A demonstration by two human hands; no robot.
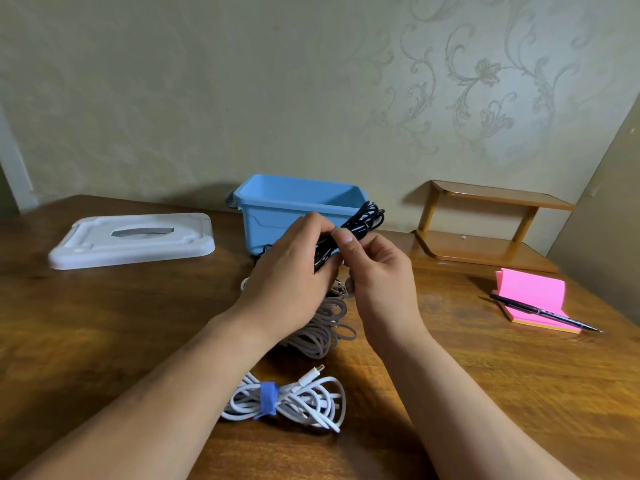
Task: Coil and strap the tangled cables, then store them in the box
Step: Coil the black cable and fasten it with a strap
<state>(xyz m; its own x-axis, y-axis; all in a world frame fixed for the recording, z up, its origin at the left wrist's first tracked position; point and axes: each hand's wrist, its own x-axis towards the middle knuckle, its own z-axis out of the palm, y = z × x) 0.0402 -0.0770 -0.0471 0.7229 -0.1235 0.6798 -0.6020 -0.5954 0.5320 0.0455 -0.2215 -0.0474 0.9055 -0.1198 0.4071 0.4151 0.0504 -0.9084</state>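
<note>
My left hand (294, 268) grips a coiled black cable (367, 218) held up in front of the open blue box (277, 216). My right hand (374, 271) pinches the middle of that same coil with thumb and forefinger; a small strap seems to sit there, too hidden to tell. Below my hands a grey-brown cable (322, 327) lies in a loose heap on the wooden table (104, 323). Nearer to me rests a white cable (304, 400), coiled and bound in the middle by a blue strap (267, 398).
The box's white lid (131, 240) lies flat at the left. At the back right stands a small wooden shelf (485, 237). A pink sticky-note pad (533, 299) with a black pen (547, 313) across it sits at the right. A wall rises just behind the box.
</note>
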